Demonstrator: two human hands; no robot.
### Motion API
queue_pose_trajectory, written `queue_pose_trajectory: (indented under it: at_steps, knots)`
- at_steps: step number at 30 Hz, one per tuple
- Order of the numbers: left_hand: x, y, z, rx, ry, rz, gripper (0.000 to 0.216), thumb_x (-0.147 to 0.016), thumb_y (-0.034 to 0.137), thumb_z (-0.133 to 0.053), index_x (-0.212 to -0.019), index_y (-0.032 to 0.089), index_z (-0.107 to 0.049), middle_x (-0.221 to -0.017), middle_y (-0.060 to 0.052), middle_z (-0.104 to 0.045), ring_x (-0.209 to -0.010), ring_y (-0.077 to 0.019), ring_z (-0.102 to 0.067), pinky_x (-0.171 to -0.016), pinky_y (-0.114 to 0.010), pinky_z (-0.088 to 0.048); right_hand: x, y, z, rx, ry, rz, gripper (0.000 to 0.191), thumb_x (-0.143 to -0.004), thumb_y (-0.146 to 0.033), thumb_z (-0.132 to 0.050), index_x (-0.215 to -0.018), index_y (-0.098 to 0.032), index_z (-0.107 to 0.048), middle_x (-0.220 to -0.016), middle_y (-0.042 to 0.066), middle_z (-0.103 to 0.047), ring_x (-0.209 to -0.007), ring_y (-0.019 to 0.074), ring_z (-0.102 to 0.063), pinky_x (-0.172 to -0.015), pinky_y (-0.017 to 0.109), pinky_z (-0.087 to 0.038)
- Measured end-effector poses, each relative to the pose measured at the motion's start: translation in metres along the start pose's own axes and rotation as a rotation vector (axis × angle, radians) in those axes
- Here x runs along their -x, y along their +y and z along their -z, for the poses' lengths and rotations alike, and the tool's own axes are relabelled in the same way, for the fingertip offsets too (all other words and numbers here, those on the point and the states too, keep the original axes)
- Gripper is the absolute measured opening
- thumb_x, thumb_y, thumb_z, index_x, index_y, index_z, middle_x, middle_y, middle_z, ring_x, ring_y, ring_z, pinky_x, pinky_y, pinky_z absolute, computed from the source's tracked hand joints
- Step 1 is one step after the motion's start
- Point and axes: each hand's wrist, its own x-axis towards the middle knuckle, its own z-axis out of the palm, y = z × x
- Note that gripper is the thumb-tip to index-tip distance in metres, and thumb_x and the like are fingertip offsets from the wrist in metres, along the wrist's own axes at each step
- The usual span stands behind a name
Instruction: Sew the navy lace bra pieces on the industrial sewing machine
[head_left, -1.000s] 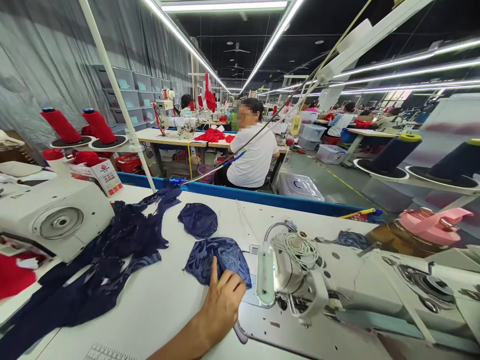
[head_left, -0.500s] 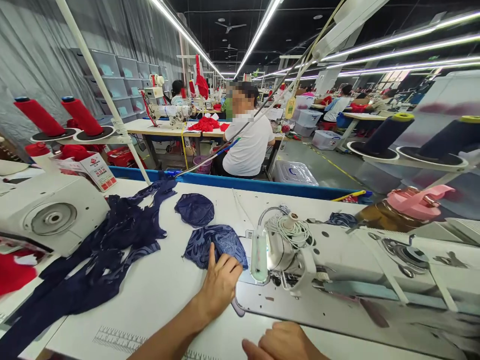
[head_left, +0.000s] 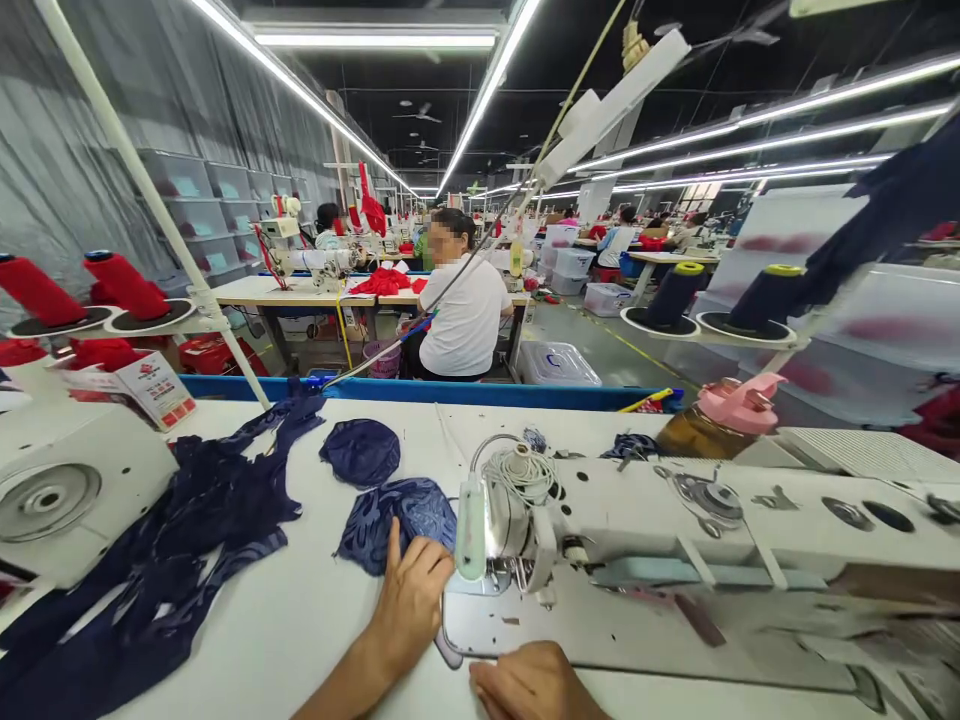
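left grip (head_left: 411,592): loose, pressing on patterned blue cloth (head_left: 427,505) | cloth: just ahead of left grip, looks a bit longer side to side, right grip (head_left: 534,682) farther off | right grip: curled, can't tell if holding anything | clear box (head_left: 911,290): far ahead, right of both grips, red stuff (head_left: 885,328) inside

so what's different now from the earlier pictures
The right hand has come into view, now by the near edge of the sewing machine, and the camera has turned rightward. The left hand stays on the patterned navy piece; the round navy piece still lies beyond it.
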Motion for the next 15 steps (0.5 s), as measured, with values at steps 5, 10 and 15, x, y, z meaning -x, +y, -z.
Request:
queue_pose_trajectory:
  at_steps: [5,10,15]
  knots:
    - [-0.002,-0.001,0.007,-0.071,-0.099,0.006,0.020,-0.085,0.009,-0.050,-0.088,0.022,-0.064,-0.089,-0.002,-0.067,-0.090,-0.0210,-0.060,-0.114,-0.064,-0.019,-0.006,-0.009,0.014,-0.046,-0.098,-0.079,0.019,-0.094,-0.014,-0.043,-0.085,-0.017,-0.060,-0.057,-0.002,-0.055,-0.046,0.0121,-0.046,-0.047,0.027,-0.028]
    - [0.000,-0.004,-0.001,-0.176,-0.101,-0.014,0.014,-0.091,0.026,-0.055,-0.099,0.020,-0.065,-0.094,-0.006,-0.066,-0.092,-0.0238,-0.062,-0.106,-0.059,-0.036,-0.006,-0.011,0.019,-0.043,-0.097,-0.106,0.020,-0.093,-0.017,-0.042,-0.082,-0.019,-0.059,-0.056,-0.002,-0.054,-0.045,0.0122,-0.043,-0.046,0.027,-0.028]
    - [0.000,-0.005,0.003,-0.300,-0.032,-0.118,0.026,-0.092,0.009,-0.039,-0.086,0.018,-0.063,-0.074,-0.004,-0.062,-0.080,-0.0226,-0.063,-0.110,-0.063,-0.030,-0.001,-0.010,0.012,-0.011,-0.062,-0.108,0.019,-0.092,-0.018,-0.043,-0.078,-0.020,-0.056,-0.056,-0.003,-0.055,-0.045,0.0109,-0.044,-0.045,0.026,-0.028]
